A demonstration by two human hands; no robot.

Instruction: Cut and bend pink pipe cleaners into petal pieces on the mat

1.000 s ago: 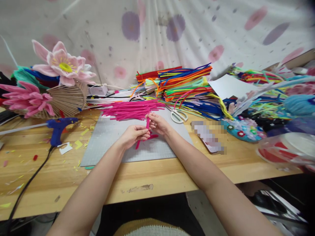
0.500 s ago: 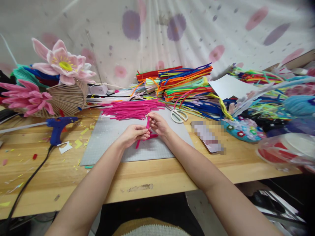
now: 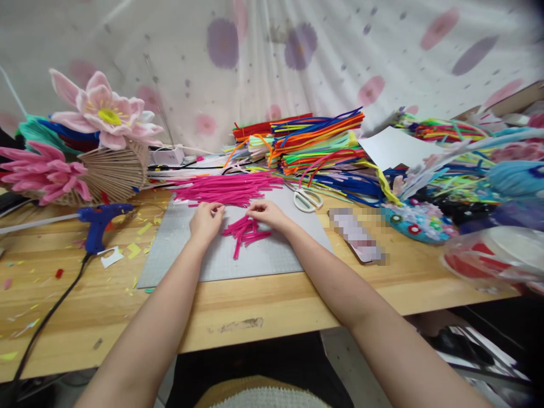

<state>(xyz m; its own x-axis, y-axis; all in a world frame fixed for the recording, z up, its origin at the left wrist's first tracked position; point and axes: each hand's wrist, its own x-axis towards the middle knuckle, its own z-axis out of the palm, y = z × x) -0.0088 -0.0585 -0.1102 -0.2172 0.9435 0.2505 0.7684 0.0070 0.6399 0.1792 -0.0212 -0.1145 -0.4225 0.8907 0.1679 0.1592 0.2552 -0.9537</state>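
Observation:
Short magenta pipe cleaner pieces [image 3: 243, 232] lie in a loose pile on the grey cutting mat [image 3: 178, 255]. Just above the right end of this pile is my right hand [image 3: 268, 215], its fingers bent and loosely apart with nothing visible between them. My left hand [image 3: 205, 222] is left of the pile, close to the front edge of a wide bundle of longer magenta pipe cleaners [image 3: 229, 188]. Its thumb and fingers are curved with a gap between them, and no pipe cleaner shows in them.
White-handled scissors [image 3: 307, 199] lie at the mat's back right, with a blurred-out phone [image 3: 359, 237] farther right. Stacked coloured pipe cleaners [image 3: 317, 141] fill the back. On the left are a blue glue gun [image 3: 98, 221] with its cable, scraps and a pink fuzzy flower [image 3: 108, 110].
My hands have come apart. The magenta piece held upright between them is no longer in view there. My left hand has moved left and away from me, uncovering the small pile.

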